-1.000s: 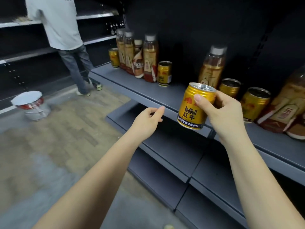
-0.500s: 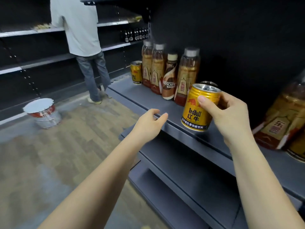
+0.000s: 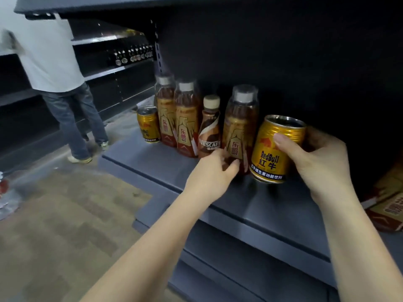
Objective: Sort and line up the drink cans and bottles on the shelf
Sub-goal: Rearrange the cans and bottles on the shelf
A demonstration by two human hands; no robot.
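My right hand (image 3: 320, 162) grips a gold Red Bull can (image 3: 270, 158), tilted slightly and held just above the grey shelf (image 3: 152, 162), right of a tall tea bottle (image 3: 239, 118). My left hand (image 3: 211, 177) reaches to that bottle's lower part; its fingertips touch the front of the bottle without wrapping round it. Left of it stand a small Nescafe bottle (image 3: 209, 131), two more tall tea bottles (image 3: 186, 120) (image 3: 166, 114) and another gold can (image 3: 148, 125) at the row's left end.
Tea bottles (image 3: 390, 205) lie on their sides at the shelf's right edge. A lower grey shelf (image 3: 250, 258) juts out below. A person in a white shirt (image 3: 50, 62) stands at far-left shelving. A blurred bucket (image 3: 4, 192) sits at the left edge.
The view has swung closer to the left group of bottles. My right hand carried the can in beside the tall bottle, and my left hand moved from the shelf edge forward to that bottle's base.
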